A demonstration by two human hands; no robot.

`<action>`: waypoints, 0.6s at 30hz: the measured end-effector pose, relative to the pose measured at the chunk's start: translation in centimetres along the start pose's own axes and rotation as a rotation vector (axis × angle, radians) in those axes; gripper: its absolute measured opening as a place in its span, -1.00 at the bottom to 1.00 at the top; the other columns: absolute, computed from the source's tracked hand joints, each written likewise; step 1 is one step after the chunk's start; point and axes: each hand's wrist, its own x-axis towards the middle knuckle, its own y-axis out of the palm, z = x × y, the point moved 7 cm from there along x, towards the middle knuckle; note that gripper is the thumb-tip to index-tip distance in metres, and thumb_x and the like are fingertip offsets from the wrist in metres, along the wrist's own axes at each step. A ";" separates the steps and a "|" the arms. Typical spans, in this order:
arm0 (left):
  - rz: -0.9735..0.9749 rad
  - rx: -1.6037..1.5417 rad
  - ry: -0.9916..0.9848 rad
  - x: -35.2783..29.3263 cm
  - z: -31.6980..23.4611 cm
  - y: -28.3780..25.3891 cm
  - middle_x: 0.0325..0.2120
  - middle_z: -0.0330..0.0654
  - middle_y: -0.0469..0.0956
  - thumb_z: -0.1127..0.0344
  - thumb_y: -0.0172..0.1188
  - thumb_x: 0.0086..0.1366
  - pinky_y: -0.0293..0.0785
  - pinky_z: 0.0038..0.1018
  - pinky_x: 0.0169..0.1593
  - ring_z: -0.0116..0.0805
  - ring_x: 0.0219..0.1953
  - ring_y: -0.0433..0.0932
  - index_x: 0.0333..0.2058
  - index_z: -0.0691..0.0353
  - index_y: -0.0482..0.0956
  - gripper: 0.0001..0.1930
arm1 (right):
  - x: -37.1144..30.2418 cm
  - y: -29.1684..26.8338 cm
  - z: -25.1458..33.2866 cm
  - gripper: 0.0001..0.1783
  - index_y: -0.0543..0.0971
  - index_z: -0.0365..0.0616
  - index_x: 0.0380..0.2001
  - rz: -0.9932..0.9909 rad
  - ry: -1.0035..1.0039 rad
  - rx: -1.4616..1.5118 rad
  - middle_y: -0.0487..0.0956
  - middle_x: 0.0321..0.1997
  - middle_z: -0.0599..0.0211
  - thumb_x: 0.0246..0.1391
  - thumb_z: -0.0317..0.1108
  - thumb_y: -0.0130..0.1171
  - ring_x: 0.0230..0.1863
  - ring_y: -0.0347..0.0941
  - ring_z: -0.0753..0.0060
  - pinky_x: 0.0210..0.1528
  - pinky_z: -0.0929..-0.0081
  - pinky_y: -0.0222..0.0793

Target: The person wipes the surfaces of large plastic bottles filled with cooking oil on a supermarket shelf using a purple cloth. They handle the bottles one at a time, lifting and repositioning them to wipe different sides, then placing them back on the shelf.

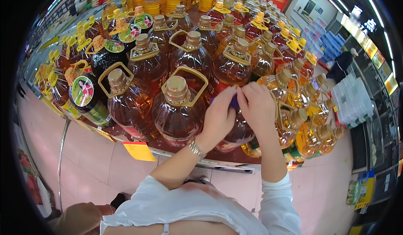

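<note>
Both my hands meet over the top of a large clear bottle of amber cooking oil [242,128] in the front row. Between them shows a small piece of purple cloth [234,102]. My left hand [221,114], with a metal watch at the wrist, is closed on the cloth from the left. From the right, the curled fingers of my right hand [257,105] close on it too. The bottle's cap and handle are hidden under my hands. Just left stands a matching oil bottle [178,119] with a gold cap and loop handle.
More oil bottles [191,61] crowd the display behind, and dark bottles with round labels [82,91] stand left. Lighter yellow oil bottles [310,138] line the right corner. A yellow price card [140,151] hangs at the front edge. Someone's brown-clad leg [79,218] is at lower left.
</note>
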 end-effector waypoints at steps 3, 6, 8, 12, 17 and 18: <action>0.048 0.085 0.183 -2.8 -3.4 -0.1 0.10 0.05 0.40 0.53 0.13 0.07 0.26 -0.17 0.25 0.05 0.15 0.38 0.16 0.25 0.34 -0.41 | -2.8 -2.4 -0.4 -0.78 0.58 -0.18 -0.23 -0.158 -0.098 0.064 0.57 -0.36 0.24 0.00 -0.40 0.21 -0.37 0.44 0.14 -0.27 0.31 0.41; 0.207 0.101 0.329 -5.6 -4.9 1.1 0.12 0.01 0.40 0.44 0.07 0.24 0.27 -0.18 0.25 0.00 0.15 0.39 0.13 0.21 0.41 -0.56 | -8.0 -5.0 -0.8 -0.70 0.54 -0.23 -0.16 -0.281 0.011 0.221 0.56 -0.37 0.18 -0.05 -0.55 0.12 -0.35 0.47 0.17 -0.30 0.39 0.42; 0.230 0.023 0.168 -3.5 -2.7 2.7 0.07 0.03 0.44 0.45 0.03 0.26 0.34 -0.24 0.19 -0.03 0.09 0.44 0.08 0.25 0.45 -0.62 | -10.2 -6.0 -0.9 -0.67 0.53 -0.23 -0.16 -0.406 -0.077 0.275 0.55 -0.35 0.15 -0.07 -0.58 0.07 -0.35 0.49 0.18 -0.31 0.40 0.44; 0.418 -0.421 -0.458 -2.8 7.9 6.1 -0.14 0.02 0.57 0.43 -0.09 0.37 0.43 -0.41 0.00 -0.21 -0.12 0.57 0.01 0.36 0.46 -0.71 | -10.7 -7.1 0.7 -0.70 0.55 -0.23 -0.21 -0.321 -0.114 0.256 0.55 -0.33 0.16 -0.10 -0.56 0.06 -0.37 0.50 0.20 -0.35 0.43 0.45; 0.022 -0.410 -0.586 -6.5 8.1 4.1 -0.12 -0.04 0.56 0.43 -0.08 0.38 0.42 -0.43 0.02 -0.26 -0.08 0.55 -0.01 0.33 0.48 -0.73 | -10.4 -6.8 -1.3 -0.80 0.60 -0.21 -0.36 -0.303 -0.048 0.251 0.56 -0.30 0.16 -0.12 -0.53 0.08 -0.38 0.49 0.21 -0.36 0.45 0.44; 0.022 -0.390 -0.474 -5.4 5.5 3.7 -0.11 -0.03 0.55 0.43 -0.06 0.36 0.42 -0.42 0.03 -0.23 -0.06 0.54 -0.03 0.32 0.48 -0.74 | -10.5 -6.7 -1.3 -0.81 0.59 -0.21 -0.36 -0.290 -0.054 0.236 0.54 -0.34 0.19 -0.11 -0.52 0.09 -0.37 0.49 0.21 -0.36 0.45 0.45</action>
